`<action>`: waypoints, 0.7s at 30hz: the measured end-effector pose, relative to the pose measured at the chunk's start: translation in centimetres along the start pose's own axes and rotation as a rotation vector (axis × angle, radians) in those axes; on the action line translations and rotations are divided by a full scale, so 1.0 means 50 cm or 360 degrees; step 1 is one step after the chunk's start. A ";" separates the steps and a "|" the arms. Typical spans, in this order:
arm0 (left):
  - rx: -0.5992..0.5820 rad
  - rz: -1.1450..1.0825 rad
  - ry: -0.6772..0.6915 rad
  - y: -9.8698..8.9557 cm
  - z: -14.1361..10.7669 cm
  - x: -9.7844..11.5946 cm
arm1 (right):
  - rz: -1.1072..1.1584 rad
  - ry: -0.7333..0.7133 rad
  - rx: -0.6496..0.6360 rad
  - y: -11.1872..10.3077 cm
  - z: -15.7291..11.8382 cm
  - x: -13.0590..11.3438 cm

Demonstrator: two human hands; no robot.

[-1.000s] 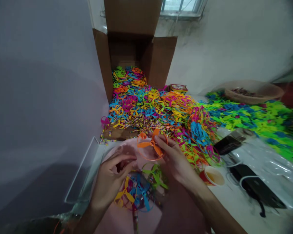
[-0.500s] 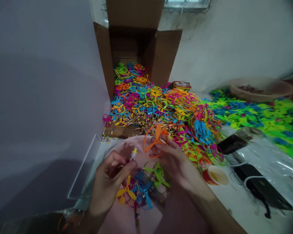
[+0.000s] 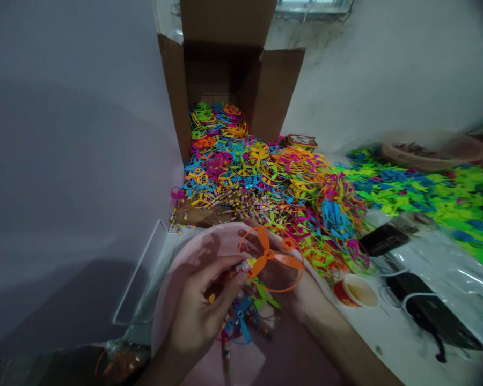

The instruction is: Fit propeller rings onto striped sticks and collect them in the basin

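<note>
Over a pink basin (image 3: pixel 177 279), my left hand (image 3: pixel 209 300) pinches a small patterned stick (image 3: pixel 245 265) with a yellow tip between thumb and fingers. My right hand (image 3: pixel 306 295) holds an orange ringed propeller (image 3: pixel 269 254), tilted toward me with its three blades in view; some of the fingers are hidden behind it. The stick's yellow tip meets or overlaps the propeller's left rim; I cannot tell which. Below the hands, inside the basin, lie a blue propeller (image 3: pixel 241 317), a green propeller (image 3: pixel 268 296) and patterned sticks.
A cardboard box (image 3: pixel 282 91) spills a heap of coloured propellers (image 3: pixel 261 155), with many patterned sticks (image 3: pixel 257 203) before it. To the right are a paper cup (image 3: pixel 356 291), a black phone-like device (image 3: pixel 434 308), a dark can (image 3: pixel 396 233) and green-and-blue plastic pieces (image 3: pixel 422 187).
My left hand has moved right with the stick, up to the propeller. The propeller has shifted slightly right and down and turned to show its face.
</note>
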State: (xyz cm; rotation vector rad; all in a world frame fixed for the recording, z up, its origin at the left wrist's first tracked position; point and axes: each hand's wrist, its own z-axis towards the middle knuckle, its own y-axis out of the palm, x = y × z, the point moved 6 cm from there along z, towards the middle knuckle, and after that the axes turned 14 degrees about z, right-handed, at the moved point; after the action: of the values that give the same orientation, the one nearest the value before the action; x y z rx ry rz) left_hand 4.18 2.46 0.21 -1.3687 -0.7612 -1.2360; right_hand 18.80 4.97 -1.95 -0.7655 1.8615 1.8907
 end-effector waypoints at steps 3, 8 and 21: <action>0.0163 0.0123 0.0002 -0.024 0.008 -0.002 | -0.0062 0.0079 -0.0052 0.030 -0.010 0.003; 0.0248 0.0523 0.0193 -0.054 0.016 0.011 | 0.0012 0.0197 -0.0234 0.075 -0.022 -0.007; 0.0360 0.0802 0.0349 -0.038 -0.018 0.023 | 0.0088 -0.0142 0.0378 0.048 -0.027 -0.020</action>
State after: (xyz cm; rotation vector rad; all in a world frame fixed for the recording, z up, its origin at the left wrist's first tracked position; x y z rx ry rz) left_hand 2.44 1.78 1.73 -1.1246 -0.3561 -0.8522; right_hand 18.26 3.63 0.58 -0.5486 2.0220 1.6655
